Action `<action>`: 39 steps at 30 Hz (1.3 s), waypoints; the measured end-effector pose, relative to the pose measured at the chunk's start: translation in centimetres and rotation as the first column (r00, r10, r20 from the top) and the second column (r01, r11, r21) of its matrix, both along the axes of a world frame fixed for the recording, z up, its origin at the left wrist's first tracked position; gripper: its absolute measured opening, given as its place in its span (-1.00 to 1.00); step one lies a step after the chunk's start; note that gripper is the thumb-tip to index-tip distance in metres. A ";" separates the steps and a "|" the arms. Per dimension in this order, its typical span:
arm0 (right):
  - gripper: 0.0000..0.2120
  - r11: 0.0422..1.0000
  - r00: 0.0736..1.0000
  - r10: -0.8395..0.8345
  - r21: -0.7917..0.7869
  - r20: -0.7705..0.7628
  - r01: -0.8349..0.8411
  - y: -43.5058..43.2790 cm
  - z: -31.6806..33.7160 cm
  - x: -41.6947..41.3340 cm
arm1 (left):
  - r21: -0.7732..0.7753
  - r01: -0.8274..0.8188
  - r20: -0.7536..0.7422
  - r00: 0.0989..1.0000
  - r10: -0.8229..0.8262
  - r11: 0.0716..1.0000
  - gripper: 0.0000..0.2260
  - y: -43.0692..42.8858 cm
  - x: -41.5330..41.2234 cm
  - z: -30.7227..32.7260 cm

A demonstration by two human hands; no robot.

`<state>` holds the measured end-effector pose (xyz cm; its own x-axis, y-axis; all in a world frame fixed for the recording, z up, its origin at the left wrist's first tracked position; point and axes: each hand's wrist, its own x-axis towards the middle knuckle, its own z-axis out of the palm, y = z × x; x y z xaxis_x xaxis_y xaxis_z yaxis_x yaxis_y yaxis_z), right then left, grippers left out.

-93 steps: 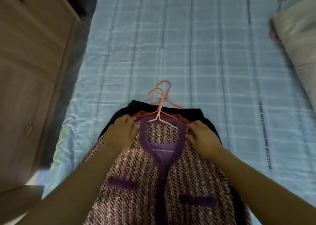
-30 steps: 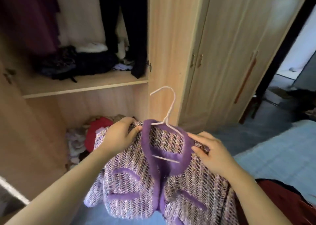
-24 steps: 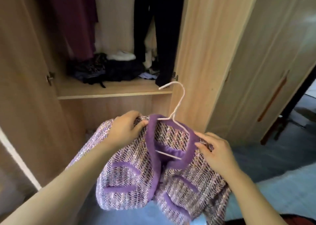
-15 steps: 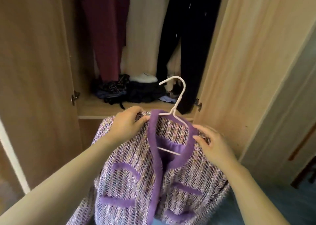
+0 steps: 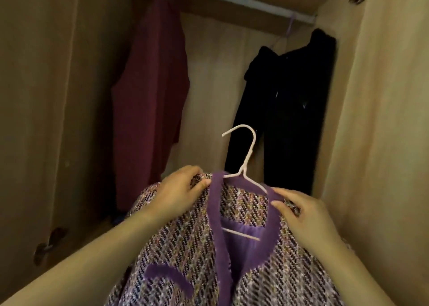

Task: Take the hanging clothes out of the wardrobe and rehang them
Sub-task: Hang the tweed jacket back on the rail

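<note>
A purple-trimmed tweed jacket (image 5: 185, 243) hangs on a white wire hanger (image 5: 248, 157) in front of me, its hook pointing up into the open wardrobe. My left hand (image 5: 181, 192) grips the jacket's left shoulder. My right hand (image 5: 301, 215) grips its right shoulder. The hanging rail (image 5: 243, 1) runs across the top of the wardrobe, well above the hook.
On the rail hang a dark red garment (image 5: 153, 92) at the left and a black garment (image 5: 290, 110) at the right, with a gap between them. Wooden wardrobe walls (image 5: 376, 120) stand on both sides. A door hinge (image 5: 50, 245) shows at lower left.
My view has tilted up from the wardrobe shelf to the rail. Both hands have carried the jacket on its hanger higher and closer into the wardrobe; the grips are the same.
</note>
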<state>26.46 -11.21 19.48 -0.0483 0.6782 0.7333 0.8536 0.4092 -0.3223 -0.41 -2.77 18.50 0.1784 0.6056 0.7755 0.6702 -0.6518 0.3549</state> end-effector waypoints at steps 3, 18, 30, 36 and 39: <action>-0.74 0.990 0.999 -0.041 0.134 0.004 0.040 4.5 4.5 0.4 | 0.070 0.014 -0.046 0.999 -0.011 0.997 -0.61 5.0 0.8 4.5; -0.75 0.726 0.894 -0.439 0.550 -0.092 0.413 22.3 23.4 -3.8 | 0.403 -0.108 -0.192 0.961 0.199 0.909 -0.56 25.1 -2.8 25.0; -0.79 0.712 0.871 -0.473 0.524 -0.135 0.468 32.9 34.5 -10.0 | 0.368 -0.209 -0.125 0.954 0.272 0.906 -0.53 34.6 -2.7 35.8; -0.81 0.704 0.877 -0.480 0.586 -0.024 0.402 37.3 42.6 -11.5 | 0.277 -0.174 0.039 0.985 0.170 0.945 -0.48 42.1 -3.1 36.8; -0.81 0.680 0.868 -0.497 0.615 -0.014 0.399 38.6 46.1 -12.1 | 0.323 -0.139 0.096 0.989 0.114 0.936 -0.51 43.6 -3.4 38.4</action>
<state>14.35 27.34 65.56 0.0118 0.0902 0.9959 0.9995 0.0276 -0.0143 -3.76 40.80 56.91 0.0513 0.3289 0.9430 0.7350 -0.6517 0.1873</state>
